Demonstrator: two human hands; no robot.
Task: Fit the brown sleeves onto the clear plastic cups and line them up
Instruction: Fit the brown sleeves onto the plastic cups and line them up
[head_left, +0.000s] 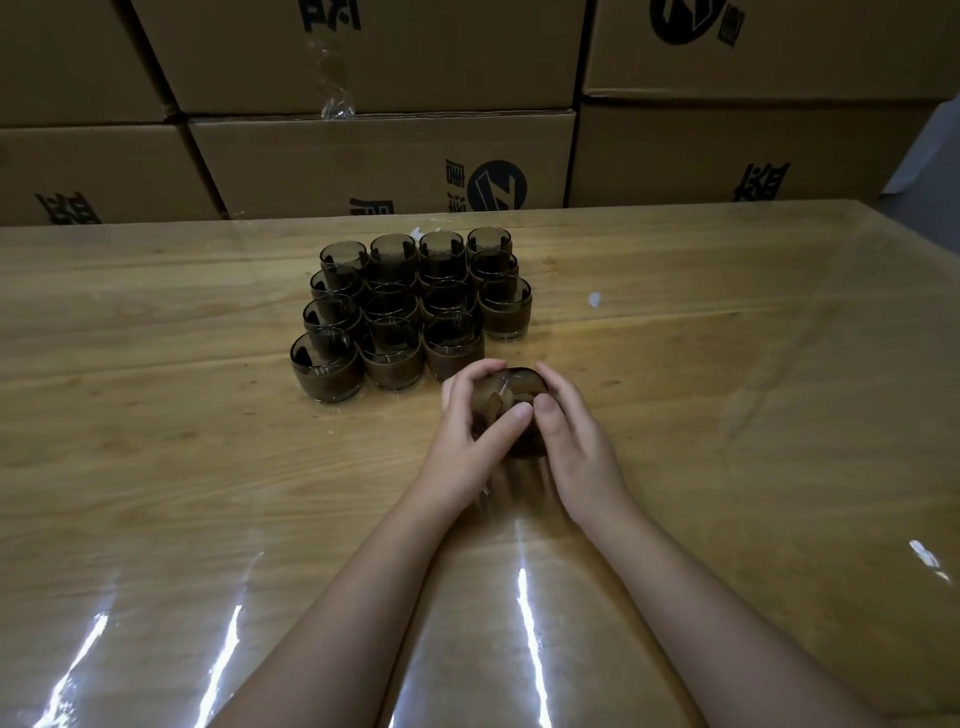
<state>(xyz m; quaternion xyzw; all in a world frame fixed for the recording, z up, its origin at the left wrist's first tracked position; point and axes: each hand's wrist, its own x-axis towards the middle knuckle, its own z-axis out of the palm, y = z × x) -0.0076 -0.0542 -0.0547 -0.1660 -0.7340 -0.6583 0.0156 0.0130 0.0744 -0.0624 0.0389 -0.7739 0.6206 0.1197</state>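
Observation:
Both of my hands hold one clear cup (514, 387) with a brown sleeve around it, just in front of the block of finished cups. My left hand (470, 421) curls round its left side, thumb across the front. My right hand (566, 431) grips its right side, thumb on the rim. The cup is largely hidden by my fingers. Several sleeved cups (410, 306) stand upright in tight rows on the wooden table (727, 364); the rightmost column ends at a cup (505, 307), one place short of the others.
Stacked cardboard boxes (384, 156) form a wall along the table's far edge. A clear plastic sheet covers the tabletop and reflects glare near me. A small white scrap (594, 299) lies to the right of the cups.

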